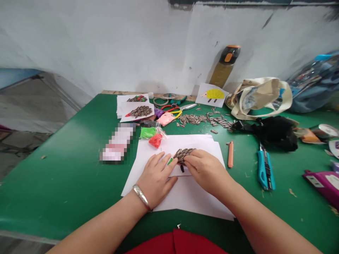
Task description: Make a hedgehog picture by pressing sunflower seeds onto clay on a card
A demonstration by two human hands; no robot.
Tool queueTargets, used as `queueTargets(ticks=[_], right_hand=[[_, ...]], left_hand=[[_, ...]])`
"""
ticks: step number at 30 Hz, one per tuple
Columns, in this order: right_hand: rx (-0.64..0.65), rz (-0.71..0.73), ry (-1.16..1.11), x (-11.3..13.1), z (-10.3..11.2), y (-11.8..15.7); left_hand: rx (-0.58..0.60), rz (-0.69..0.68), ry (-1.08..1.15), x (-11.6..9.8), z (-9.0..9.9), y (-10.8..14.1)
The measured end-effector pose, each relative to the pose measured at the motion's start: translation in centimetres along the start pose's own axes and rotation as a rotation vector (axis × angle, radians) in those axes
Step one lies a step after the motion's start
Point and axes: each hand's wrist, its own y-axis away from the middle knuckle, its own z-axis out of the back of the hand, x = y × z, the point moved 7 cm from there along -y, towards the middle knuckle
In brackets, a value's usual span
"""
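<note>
A hedgehog-like figure of striped sunflower seeds [182, 154] lies on a small white card [173, 172] over larger white paper sheets [212, 195]. A green bit [170, 161] sits at its left end and a small black piece [182, 169] below it. My left hand [156, 178], with a silver bangle at the wrist, rests flat and open, its fingertips by the card's left part. At the figure's right side, my right hand [205, 167] is closed in a pinch against the seeds. Whatever is between those fingertips is hidden.
Loose sunflower seeds [196, 120] lie behind the paper, near yellow-handled scissors [182, 110], bagged red clay [155, 140] and finished seed cards [140, 111]. A hedgehog drawing [212, 95] leans back. To the right are an orange stick [230, 154] and a blue utility knife [265, 169].
</note>
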Motion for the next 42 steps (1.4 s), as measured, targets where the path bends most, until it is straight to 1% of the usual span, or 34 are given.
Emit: queueTargets(ticks=[7, 12, 17, 26, 29, 34, 39, 42], right_hand=[[-0.009, -0.007, -0.003, 0.0, -0.4, -0.1], [-0.037, 0.024, 0.003, 0.4, -0.5, -0.4], [-0.010, 0.026, 0.054, 0.6, -1.1, -0.5], [0.013, -0.059, -0.050, -0.1, -1.0, -0.6], [0.010, -0.061, -0.062, -0.2, -1.2, -0.6], [-0.040, -0.075, -0.069, -0.4, -0.8, -0.6], [-0.004, -0.073, -0.041, -0.1, -0.9, -0.6], [-0.004, -0.061, -0.018, 0.1, -0.8, -0.6]], left_hand=[[0.016, 0.032, 0.024, 0.4, -0.4, 0.0], [0.029, 0.075, 0.037, 0.4, -0.7, -0.2], [0.054, 0.098, 0.034, 0.3, -0.9, -0.3], [0.042, 0.105, 0.041, 0.3, -0.9, -0.2], [0.053, 0.106, 0.039, 0.3, -0.9, -0.2], [0.071, 0.090, 0.023, 0.2, -0.8, -0.2], [0.051, 0.073, 0.010, 0.2, -0.5, -0.2], [0.030, 0.055, 0.003, 0.1, -0.3, -0.1]])
